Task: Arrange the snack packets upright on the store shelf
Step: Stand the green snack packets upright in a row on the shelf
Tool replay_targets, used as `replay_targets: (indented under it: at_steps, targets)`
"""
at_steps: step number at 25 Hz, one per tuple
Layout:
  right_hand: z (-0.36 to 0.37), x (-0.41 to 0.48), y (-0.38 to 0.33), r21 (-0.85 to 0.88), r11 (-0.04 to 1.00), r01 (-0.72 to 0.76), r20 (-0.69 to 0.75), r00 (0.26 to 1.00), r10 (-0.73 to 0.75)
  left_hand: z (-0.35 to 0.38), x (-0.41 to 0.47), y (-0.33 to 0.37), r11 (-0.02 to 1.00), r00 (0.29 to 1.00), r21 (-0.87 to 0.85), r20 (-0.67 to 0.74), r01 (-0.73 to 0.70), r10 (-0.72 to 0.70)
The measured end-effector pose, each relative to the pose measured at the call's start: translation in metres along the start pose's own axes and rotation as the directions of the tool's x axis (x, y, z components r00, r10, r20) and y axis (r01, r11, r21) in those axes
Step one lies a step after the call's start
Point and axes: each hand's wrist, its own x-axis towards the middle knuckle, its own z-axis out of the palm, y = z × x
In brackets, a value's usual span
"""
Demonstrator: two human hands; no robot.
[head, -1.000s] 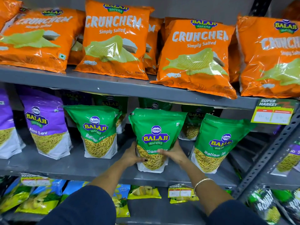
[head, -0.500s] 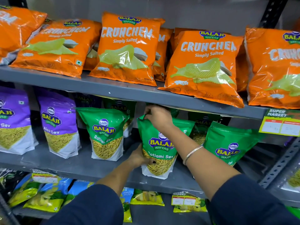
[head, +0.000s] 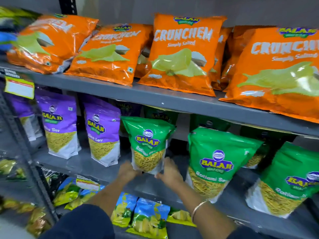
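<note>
A green Ratlami Sev packet (head: 148,144) stands upright on the grey middle shelf (head: 82,164). My left hand (head: 126,171) holds its bottom left corner and my right hand (head: 170,170) holds its bottom right corner. To its right stand two more green packets (head: 219,161) (head: 290,183), leaning a little forward. Two purple Aloo Sev packets (head: 60,125) (head: 103,133) stand upright to its left. More green packets sit half hidden in the dark behind the front row.
Orange Crunchem crisp bags (head: 183,52) lean along the top shelf, overhanging its edge. Blue and yellow packets (head: 148,216) lie on the bottom shelf. A yellow price tag (head: 19,87) hangs at the left on the shelf edge, beside a grey upright post (head: 25,152).
My view has swung left. Both hands left the middle green packet and now hold the base of the green packet to its left; my right hand came down from a packet's top.
</note>
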Motion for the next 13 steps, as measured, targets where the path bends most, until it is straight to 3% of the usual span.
replay_targets:
  at_steps: [2,5,7,11,13]
  targets:
    - [0.011,0.029,0.002,0.238,0.955,-0.175,0.06,0.984,0.165,-0.018,0.03,-0.017,0.977,0.998,-0.203,-0.008,-0.06,0.059]
    - [0.013,0.054,0.005,0.552,0.805,-0.219,0.138,0.976,0.171,-0.024,0.057,-0.012,0.908,0.968,-0.408,0.171,-0.099,0.183]
    - [0.019,0.056,0.003,0.632,0.746,-0.209,0.154,0.978,0.143,-0.02,0.068,-0.014,0.887,0.947,-0.452,0.236,-0.09,0.216]
    - [0.035,0.026,-0.003,0.686,0.713,-0.143,0.053,0.988,0.148,-0.023,0.055,-0.029,0.845,0.908,-0.526,0.302,-0.096,0.291]
    - [0.025,0.017,-0.011,0.755,0.645,-0.117,0.018,0.987,0.158,-0.026,0.052,-0.035,0.845,0.899,-0.524,0.312,-0.107,0.307]
